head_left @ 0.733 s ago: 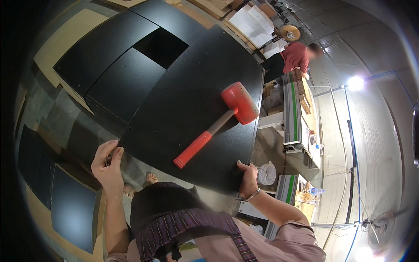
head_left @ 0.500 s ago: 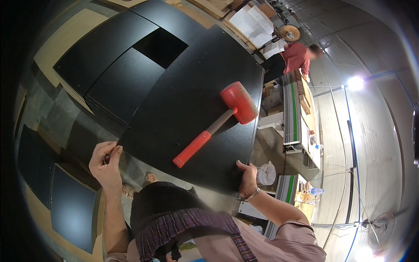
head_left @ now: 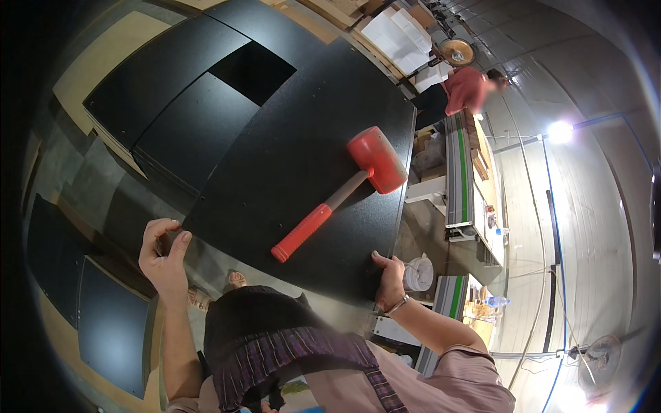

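A black board [head_left: 303, 138] lies in front of me with small holes in its surface. On top of it rests a red mallet [head_left: 379, 162], its head toward the far right and its ribbed red grip toward me. My right hand [head_left: 391, 283] is closed on the board's near right corner, thumb on top and fingers hidden below. Beside the near left corner is my left hand [head_left: 164, 256], its thumb and curled forefinger apart. I make out nothing held there, though its palm is in shadow.
More black panels [head_left: 186, 131] lie stacked beyond, around a dark square gap. Other black panels [head_left: 113, 327] stand low at the left. On the right are a white bucket [head_left: 418, 274] and a grey-green machine bench [head_left: 460, 172]. A person in red [head_left: 465, 89] leans over farther back.
My left thumb and forefinger have parted and drawn slightly away from the board's corner. The right hand and mallet stay put. The person in the background has bent or turned slightly.
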`<state>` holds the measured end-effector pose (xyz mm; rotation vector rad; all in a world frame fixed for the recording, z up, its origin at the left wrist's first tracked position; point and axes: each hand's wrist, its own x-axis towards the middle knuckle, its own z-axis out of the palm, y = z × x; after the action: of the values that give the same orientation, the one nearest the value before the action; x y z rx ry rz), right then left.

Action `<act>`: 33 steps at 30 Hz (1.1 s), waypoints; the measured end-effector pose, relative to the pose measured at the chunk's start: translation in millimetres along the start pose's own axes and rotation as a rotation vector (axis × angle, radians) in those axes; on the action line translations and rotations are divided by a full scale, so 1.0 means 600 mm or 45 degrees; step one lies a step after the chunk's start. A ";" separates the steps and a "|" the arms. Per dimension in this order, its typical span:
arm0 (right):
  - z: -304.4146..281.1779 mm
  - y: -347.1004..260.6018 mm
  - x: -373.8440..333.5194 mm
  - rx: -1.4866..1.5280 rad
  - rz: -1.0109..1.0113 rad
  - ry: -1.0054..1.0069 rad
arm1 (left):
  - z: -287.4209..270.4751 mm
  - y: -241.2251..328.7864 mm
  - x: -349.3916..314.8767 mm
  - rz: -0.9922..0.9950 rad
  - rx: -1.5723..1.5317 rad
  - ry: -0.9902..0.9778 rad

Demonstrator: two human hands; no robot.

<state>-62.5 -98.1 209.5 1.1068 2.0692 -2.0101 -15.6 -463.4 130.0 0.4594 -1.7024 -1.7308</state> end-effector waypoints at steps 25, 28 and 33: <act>-0.009 0.012 0.018 -0.008 0.026 0.015 | -0.028 -0.060 0.070 -0.120 -0.464 -0.491; -0.015 0.016 0.025 -0.029 0.020 0.008 | -0.030 -0.068 0.073 -0.118 -0.473 -0.502; -0.012 0.019 0.022 0.020 0.039 0.017 | -0.034 -0.078 0.074 -0.135 -0.487 -0.510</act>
<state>-63.2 -86.9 194.3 1.1509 2.0335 -2.0135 -44.0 -510.9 90.9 0.0280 -1.5656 -2.2815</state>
